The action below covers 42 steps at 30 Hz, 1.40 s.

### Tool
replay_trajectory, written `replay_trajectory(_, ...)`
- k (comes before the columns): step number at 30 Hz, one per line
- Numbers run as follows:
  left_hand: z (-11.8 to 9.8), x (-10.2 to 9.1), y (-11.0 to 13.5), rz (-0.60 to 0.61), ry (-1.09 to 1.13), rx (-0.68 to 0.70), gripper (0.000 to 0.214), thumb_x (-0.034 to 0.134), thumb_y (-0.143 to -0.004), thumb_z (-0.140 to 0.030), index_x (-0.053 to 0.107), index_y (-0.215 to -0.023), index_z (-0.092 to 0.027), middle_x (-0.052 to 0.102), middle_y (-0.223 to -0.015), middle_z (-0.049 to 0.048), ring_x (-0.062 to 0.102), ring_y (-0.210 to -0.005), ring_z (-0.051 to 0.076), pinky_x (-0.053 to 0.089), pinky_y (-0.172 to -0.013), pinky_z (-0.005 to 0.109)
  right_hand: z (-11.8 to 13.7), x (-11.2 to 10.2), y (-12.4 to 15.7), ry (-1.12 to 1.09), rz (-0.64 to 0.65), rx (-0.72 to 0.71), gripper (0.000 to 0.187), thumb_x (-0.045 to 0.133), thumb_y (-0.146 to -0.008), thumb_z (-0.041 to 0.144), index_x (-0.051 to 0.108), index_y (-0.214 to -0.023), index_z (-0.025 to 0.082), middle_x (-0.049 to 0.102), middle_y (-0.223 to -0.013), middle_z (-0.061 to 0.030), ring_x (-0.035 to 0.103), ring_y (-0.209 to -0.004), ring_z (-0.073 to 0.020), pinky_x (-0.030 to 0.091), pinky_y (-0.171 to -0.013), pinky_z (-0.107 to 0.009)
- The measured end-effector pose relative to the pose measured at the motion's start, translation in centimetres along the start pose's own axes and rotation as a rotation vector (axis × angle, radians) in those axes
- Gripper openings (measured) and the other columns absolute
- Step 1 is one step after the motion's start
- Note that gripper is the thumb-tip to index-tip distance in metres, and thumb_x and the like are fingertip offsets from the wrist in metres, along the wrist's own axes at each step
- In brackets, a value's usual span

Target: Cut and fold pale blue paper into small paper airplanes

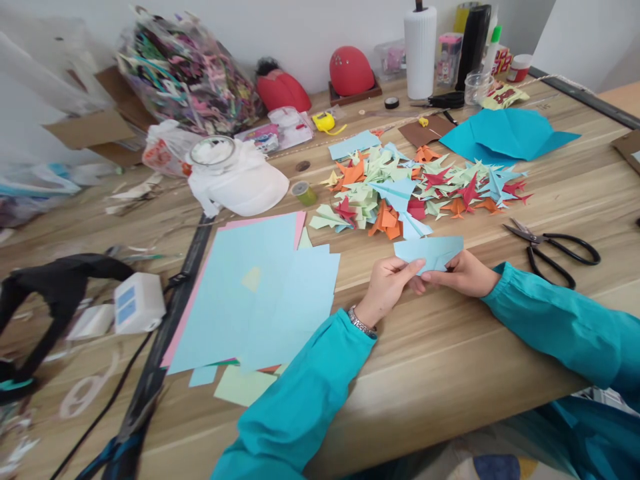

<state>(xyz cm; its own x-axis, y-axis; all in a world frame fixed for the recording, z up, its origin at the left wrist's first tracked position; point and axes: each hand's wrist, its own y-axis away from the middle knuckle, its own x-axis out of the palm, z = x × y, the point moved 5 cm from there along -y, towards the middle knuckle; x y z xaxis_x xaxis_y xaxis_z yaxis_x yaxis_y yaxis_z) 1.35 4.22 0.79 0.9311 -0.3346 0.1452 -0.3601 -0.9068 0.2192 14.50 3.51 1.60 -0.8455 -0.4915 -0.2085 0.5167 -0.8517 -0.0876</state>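
Paper (430, 251), a small lt-blue piece, sits up off the surface (430, 380), pinched btwn both hands. From where I stand, the L hand (391, 283) is clamped on its near edge, thumb on top; the R hand (463, 272) grips the near R corner, thumb laid across toward the other thumb. The two hands are v. close; can't tell if the fingertips touch underneath. Part of the piece looks doubled over, w/ a crease or flap near the R thumb, but the fine detail is hidden.

Just beyond both hands: a heap of folded paper shapes (395, 193) in green, orange, red & blue, w/ a big teal sheet (520, 130) behind it, past the R hand. Scissors (535, 240) lie apart to the R of the R hand, blades a bit open, nobody holding them. L of the L hand: stacked blue sheets (215, 293), pink edge showing, and a pale green slip (245, 385) nearer the L sleeve (295, 393).

Step in hand, I'd judge: a mid-way fold. Next move prob. calls for edges lined up, one hand steadying, the other thumb pressing the crease flat, w/o letting the layers slip.
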Motion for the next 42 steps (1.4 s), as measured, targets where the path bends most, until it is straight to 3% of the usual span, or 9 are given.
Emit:
replay_trajectory(3, 0.0, -0.2, -0.1, -0.047, 0.063, 0.035, 0.034, 0.074, -0.067, -0.042, 0.058, -0.055, -0.014, 0.063, -0.049, 0.0015, 0.059, -0.045, 0.012, 0.049, -0.051, 0.024, -0.5, 0.1, 0.1, -0.074, 0.011, 0.037, 0.036, 0.06, -0.08, 0.048, 0.061, -0.073, 0.013, 0.059, -0.064, -0.001, 0.05, -0.057, -0.0105, 0.043, -0.053, -0.023)
replay_trajectory(9, 0.1, -0.5, -0.2, -0.115, 0.143, 0.042, 0.032, 0.073, -0.067, -0.04, 0.06, -0.056, -0.013, 0.06, -0.047, 0.0004, 0.055, -0.041, 0.011, 0.045, -0.043, 0.022, -0.6, -0.3, 0.1, -0.038, -0.013, 0.081, 0.04, 0.063, -0.076, 0.049, 0.056, -0.058, 0.014, 0.055, -0.054, 0.0005, 0.048, -0.053, -0.0102, 0.041, -0.051, -0.024)
replay_trajectory(21, 0.0, -0.4, -0.6, -0.069, 0.251, 0.064, 0.04, 0.065, -0.074, -0.049, 0.061, -0.058, -0.012, 0.059, -0.05, 0.0025, 0.054, -0.039, 0.011, 0.042, -0.038, 0.022, -0.1, -0.5, -0.1, -0.041, -0.03, 0.068, 0.043, 0.064, -0.075, 0.05, 0.056, -0.052, 0.015, 0.054, -0.05, 0.0009, 0.046, -0.049, -0.009, 0.038, -0.05, -0.024)
replay_trajectory(26, 0.0, -0.7, -0.8, -0.135, 0.219, 0.129, 0.038, 0.059, -0.08, -0.047, 0.059, -0.065, -0.013, 0.059, -0.058, 0.0019, 0.053, -0.043, 0.008, 0.043, -0.043, 0.02, -0.1, -0.6, -0.1, -0.017, -0.066, 0.106, 0.047, 0.063, -0.074, 0.055, 0.055, -0.049, 0.015, 0.052, -0.047, 0.0009, 0.044, -0.047, -0.0088, 0.036, -0.049, -0.024)
replay_trajectory(30, -0.3, -1.2, -0.2, -0.27, 0.128, 0.276, 0.021, 0.059, -0.083, -0.037, 0.053, -0.087, -0.017, 0.059, -0.073, -0.001, 0.055, -0.049, 0.007, 0.046, -0.048, 0.021, -0.1, -1.1, 0.0, 0.049, -0.176, 0.124, 0.052, 0.06, -0.074, 0.06, 0.056, -0.046, 0.016, 0.054, -0.047, -0.0007, 0.047, -0.05, -0.0106, 0.038, -0.053, -0.025)
replay_trajectory(33, -1.5, -0.8, 1.1, -0.325, -0.174, 0.534, 0.019, 0.059, -0.082, -0.025, 0.05, -0.098, -0.02, 0.058, -0.086, 0.001, 0.059, -0.063, 0.009, 0.05, -0.058, 0.023, -0.2, -1.3, 0.0, 0.06, -0.213, 0.153, 0.055, 0.055, -0.075, 0.065, 0.06, -0.05, 0.016, 0.059, -0.051, -0.0026, 0.051, -0.053, -0.012, 0.042, -0.057, -0.025)
replay_trajectory(37, -2.7, 1.3, 2.8, -0.217, -0.65, 0.879, 0.009, 0.058, -0.081, -0.013, 0.058, -0.088, -0.019, 0.056, -0.1, 0.0067, 0.058, -0.086, 0.014, 0.051, -0.071, 0.027, -0.3, -1.1, 0.1, 0.043, -0.199, 0.18, 0.06, 0.047, -0.078, 0.069, 0.063, -0.054, 0.016, 0.063, -0.056, -0.0042, 0.056, -0.056, -0.013, 0.045, -0.061, -0.026)
replay_trajectory(42, -2.6, 2.0, 2.8, -0.137, -0.741, 0.956, 0.018, 0.062, -0.077, -0.013, 0.058, -0.094, -0.019, 0.058, -0.096, 0.007, 0.058, -0.09, 0.017, 0.051, -0.078, 0.033, -0.1, -0.9, 0.2, 0.122, -0.164, 0.164, 0.067, 0.037, -0.081, 0.072, 0.059, -0.052, 0.016, 0.061, -0.053, -0.0039, 0.056, -0.055, -0.0133, 0.045, -0.06, -0.026)
